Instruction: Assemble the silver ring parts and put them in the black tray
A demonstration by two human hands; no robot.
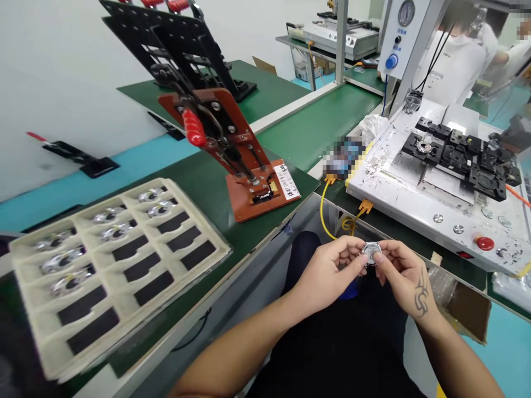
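Note:
Both my hands meet over my lap, below the bench edge. My left hand [332, 268] and my right hand [404, 273] pinch a small round silver metal part [371, 253] between their fingertips. The right hand has a dark mark on its back. A cream tray [31, 249] with several compartments lies at the left, and some of its pockets hold shiny metal parts [114, 213] while others show dark bottoms.
A red toggle-clamp jig [232, 160] stands tilted on the green bench. A white machine base [418, 193] with black fixtures [460, 157] and a red button [484, 242] sits at the right. Yellow cables [332, 218] hang off the edge. A person in white stands at the back right.

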